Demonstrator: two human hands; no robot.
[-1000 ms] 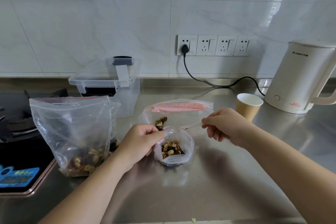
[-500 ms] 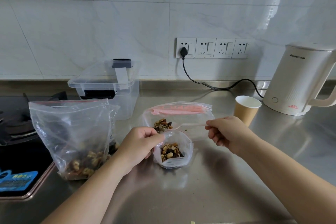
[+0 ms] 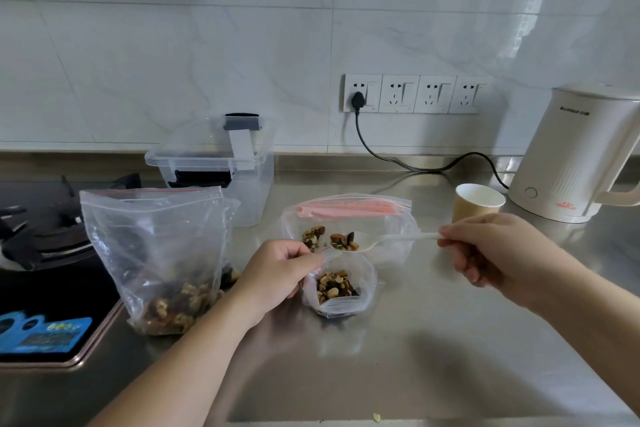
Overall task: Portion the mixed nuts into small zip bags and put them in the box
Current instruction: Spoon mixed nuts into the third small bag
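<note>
Now a small zip bag (image 3: pixel 341 291) is held open at its rim by the left hand (image 3: pixel 277 274), whose thumb and fingers are curled and pinch the plastic at the near-left edge of the mouth. This bag stands on the steel tabletop (image 3: pixel 415 340) and a layer of mixed nuts (image 3: pixel 334 284) is seen at its bottom. A white plastic spoon (image 3: pixel 384 240) is pinched at the end of its handle by the right hand (image 3: pixel 491 246), fingers curled around it. The spoon's bowl is loaded with nuts and is held just above the far rim of the small bag, level with the mouth.

Behind the small bag, a bag with a pink zip strip (image 3: pixel 349 210) lies flat on the tabletop; a few nuts are seen through its plastic just left of the spoon's bowl. To the left, a large clear bag (image 3: pixel 156 253) stands upright with its top open and a heap of nuts at its base. Behind it, near the wall, a clear plastic box (image 3: pixel 221 166) is set, with its lid resting on top and a grey latch visible.

A paper cup (image 3: pixel 478 201) stands beyond the right hand, and a cream kettle (image 3: pixel 575 156) is placed at the right, its black cord (image 3: pixel 398 163) plugged into the leftmost of four wall sockets (image 3: pixel 412 94). A black stove (image 3: pixel 45 253) is seen at the left edge.
</note>
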